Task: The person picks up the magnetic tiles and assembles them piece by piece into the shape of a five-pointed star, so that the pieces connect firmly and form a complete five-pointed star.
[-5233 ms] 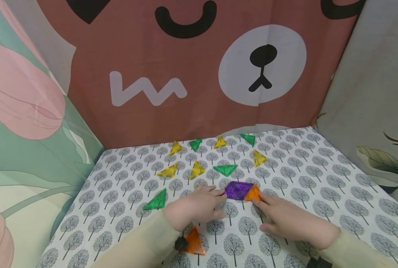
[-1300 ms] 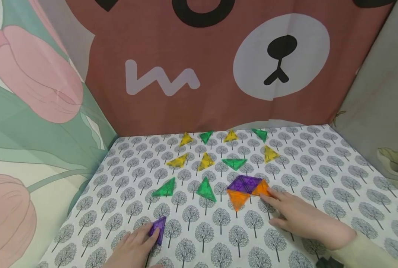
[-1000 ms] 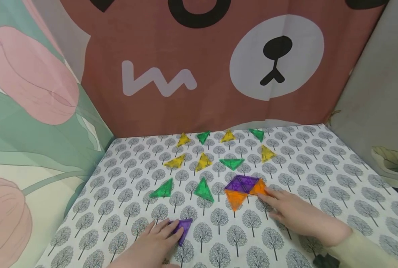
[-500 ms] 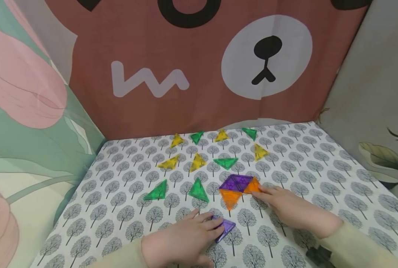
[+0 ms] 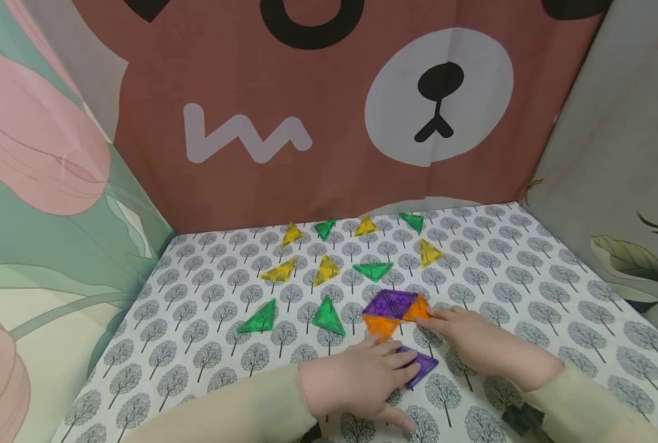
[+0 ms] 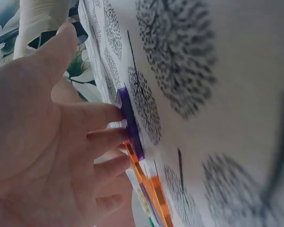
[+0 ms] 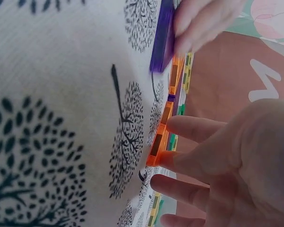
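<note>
My left hand (image 5: 359, 378) lies over a loose purple triangular magnetic tile (image 5: 424, 367), its extended fingertips on the tile's left part. In the left wrist view, these fingers touch the purple tile (image 6: 131, 125) from above. Just beyond is a flat joined group: two purple triangles (image 5: 392, 301), an orange triangle (image 5: 381, 324) along their front edge, and another orange triangle (image 5: 415, 309) at the right. The front orange tile's tip is hidden behind my left fingers. My right hand (image 5: 473, 344) rests straight fingertips on the right orange tile, also seen edge-on in the right wrist view.
Two green triangles (image 5: 329, 317) lie left of the group. Farther back are several yellow triangles (image 5: 327, 271) and more green triangles (image 5: 373, 271), spread apart on the tree-print cloth (image 5: 506, 264). A brown bear-print curtain (image 5: 240, 197) hangs at the back edge.
The left hand has slid the loose purple tile from the front left rightward, close to the group. Since the oldest frame, an orange triangle has joined the group's front. The right hand stays put.
</note>
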Tool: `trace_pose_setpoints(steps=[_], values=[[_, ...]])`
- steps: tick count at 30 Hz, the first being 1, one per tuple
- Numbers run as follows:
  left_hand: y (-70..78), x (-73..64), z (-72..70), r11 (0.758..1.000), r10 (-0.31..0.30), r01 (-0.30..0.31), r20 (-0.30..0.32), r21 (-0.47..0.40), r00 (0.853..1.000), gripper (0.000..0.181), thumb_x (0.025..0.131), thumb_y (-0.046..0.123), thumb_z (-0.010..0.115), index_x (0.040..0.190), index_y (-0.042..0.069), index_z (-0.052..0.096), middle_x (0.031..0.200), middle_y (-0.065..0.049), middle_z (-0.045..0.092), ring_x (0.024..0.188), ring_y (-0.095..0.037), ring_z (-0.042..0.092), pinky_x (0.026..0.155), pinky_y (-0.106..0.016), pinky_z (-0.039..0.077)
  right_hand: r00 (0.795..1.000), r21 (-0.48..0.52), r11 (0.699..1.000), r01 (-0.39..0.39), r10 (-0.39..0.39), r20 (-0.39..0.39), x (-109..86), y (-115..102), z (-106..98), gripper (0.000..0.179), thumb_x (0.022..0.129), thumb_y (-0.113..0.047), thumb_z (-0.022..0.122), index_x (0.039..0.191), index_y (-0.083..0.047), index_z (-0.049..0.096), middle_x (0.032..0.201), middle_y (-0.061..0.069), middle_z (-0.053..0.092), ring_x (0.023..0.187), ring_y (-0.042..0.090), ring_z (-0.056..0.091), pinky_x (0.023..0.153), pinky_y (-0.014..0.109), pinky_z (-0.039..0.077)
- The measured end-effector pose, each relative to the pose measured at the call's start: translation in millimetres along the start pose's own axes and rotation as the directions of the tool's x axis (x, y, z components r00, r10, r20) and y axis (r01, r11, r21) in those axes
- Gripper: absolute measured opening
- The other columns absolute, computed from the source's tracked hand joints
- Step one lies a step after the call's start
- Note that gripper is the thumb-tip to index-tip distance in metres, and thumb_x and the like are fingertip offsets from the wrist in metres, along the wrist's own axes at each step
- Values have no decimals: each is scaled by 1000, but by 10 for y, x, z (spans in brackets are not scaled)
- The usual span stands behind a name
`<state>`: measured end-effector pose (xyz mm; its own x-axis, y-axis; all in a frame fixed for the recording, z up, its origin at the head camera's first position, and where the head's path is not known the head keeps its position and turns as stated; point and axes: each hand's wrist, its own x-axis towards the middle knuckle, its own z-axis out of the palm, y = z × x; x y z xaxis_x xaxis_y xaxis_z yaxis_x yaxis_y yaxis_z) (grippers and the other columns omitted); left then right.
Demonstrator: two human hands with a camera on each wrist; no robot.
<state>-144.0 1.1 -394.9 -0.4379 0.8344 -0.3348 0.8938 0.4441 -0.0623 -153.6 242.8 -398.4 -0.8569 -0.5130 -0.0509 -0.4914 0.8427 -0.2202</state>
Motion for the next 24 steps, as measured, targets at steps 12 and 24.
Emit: trace_pose_setpoints(steps=[12,24], values=[[71,327,-56,989,-129,127,-35,-73,991,90,86,82,21,157,28,23,162,7,14,148,-19,12,119,-47,7,999,18,1000,-21,21,24,21,-1,-30,65,81,18,56,137,-15,60,139,23,52,125,50,46,100,69,36],[78,476,-52,967,-233,228,-26,-113,972,97,80,87,17,157,27,22,162,7,12,149,-18,9,119,-47,2,1000,13,999,-31,31,-6,11,-15,-2,65,81,15,60,141,-10,56,140,22,52,126,49,46,101,69,35]])
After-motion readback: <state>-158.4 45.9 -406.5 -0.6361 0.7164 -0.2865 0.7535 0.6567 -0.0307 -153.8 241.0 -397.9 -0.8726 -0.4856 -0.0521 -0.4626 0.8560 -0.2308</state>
